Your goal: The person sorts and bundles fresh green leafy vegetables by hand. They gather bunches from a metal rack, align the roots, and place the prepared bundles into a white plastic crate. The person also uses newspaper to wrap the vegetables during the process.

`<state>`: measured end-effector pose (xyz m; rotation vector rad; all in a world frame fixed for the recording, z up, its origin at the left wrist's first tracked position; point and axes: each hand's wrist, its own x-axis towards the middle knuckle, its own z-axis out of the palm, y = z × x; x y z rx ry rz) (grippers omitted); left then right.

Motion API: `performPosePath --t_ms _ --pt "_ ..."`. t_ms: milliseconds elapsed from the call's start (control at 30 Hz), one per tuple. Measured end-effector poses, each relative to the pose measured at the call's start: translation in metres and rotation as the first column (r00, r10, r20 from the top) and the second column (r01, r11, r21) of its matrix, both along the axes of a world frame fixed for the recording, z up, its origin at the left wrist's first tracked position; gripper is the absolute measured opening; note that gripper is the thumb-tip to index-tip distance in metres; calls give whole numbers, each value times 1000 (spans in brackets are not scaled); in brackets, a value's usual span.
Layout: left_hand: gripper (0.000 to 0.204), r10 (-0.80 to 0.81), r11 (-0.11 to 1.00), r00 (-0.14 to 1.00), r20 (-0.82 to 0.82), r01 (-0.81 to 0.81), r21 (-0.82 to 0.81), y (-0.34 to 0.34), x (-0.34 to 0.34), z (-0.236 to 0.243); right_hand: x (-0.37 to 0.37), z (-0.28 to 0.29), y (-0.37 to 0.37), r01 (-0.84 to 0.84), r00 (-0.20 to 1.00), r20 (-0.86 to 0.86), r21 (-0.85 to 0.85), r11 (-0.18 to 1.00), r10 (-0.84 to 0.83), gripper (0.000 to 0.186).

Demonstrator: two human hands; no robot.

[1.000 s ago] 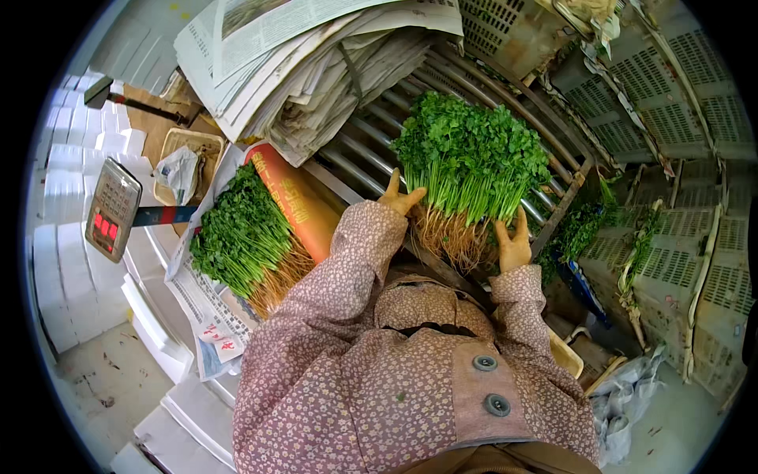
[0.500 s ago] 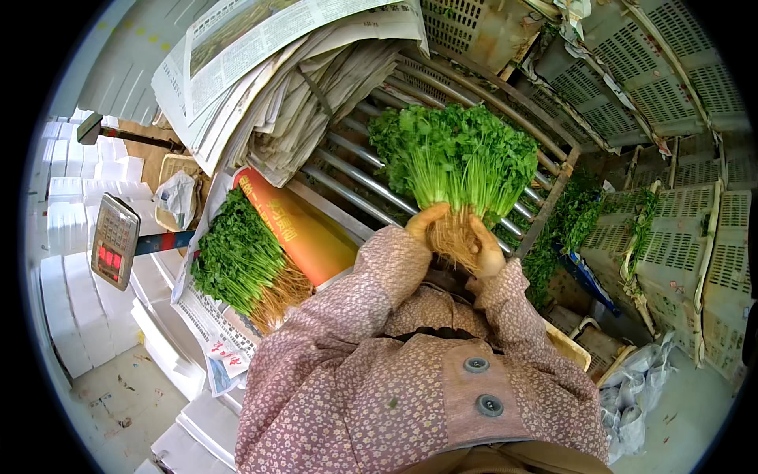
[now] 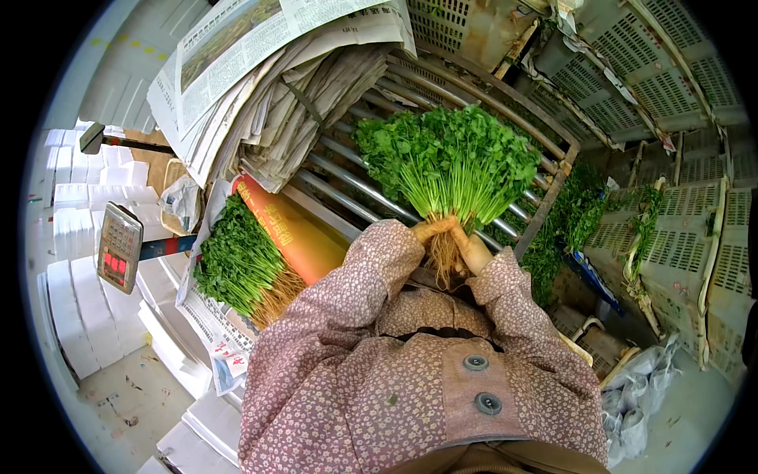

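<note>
At the far left stand stacks of white foam boxes [image 3: 67, 237], and in front of them a weighing scale [image 3: 120, 246] with a lit red display faces up. Just right of it a second bunch of leafy greens [image 3: 237, 257] lies on spread newspaper [image 3: 207, 324], its pale roots pointing toward the person, with an orange carton [image 3: 288, 233] lying alongside its right edge. Above these a thick pile of newspapers [image 3: 268, 87] rests on the left end of a metal roller rack [image 3: 371, 178].

The person's left hand [image 3: 433, 230] comes from a flowered sleeve and is closed around the stems of a bunch of green herbs [image 3: 450, 162], fingers wrapped across the front just above the roots. The bunch stands over the roller rack, leaves fanned wide and away from the person, pale straw-coloured roots hanging down between the two wrists. The right hand [image 3: 476, 253] grips the same stem neck from the other side, touching the left hand, so both are clamped on the bunch together.

Further right, loose greens [image 3: 564, 225] lie heaped beside the end of the rack. Beyond them white perforated plastic crates [image 3: 679, 229] are stacked along the right side, some with sprigs caught in them, and crumpled plastic bags [image 3: 639, 395] sit on the floor at lower right.
</note>
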<state>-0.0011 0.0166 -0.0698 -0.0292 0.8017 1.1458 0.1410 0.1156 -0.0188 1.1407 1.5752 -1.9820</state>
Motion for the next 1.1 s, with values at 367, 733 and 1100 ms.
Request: performPosePath --t_ms 367,733,1100 --pt "35 180 984 979 97 -180 -2 5 15 32 57 43 11 -100 988 116 -55 993 106 57" --pt "40 448 894 894 25 -448 -22 -22 23 19 -30 38 13 -86 538 207 978 -191 817 64" --pt "37 -530 835 -85 -844 120 -537 -54 41 82 -56 -14 -4 225 585 16 958 -181 811 26"
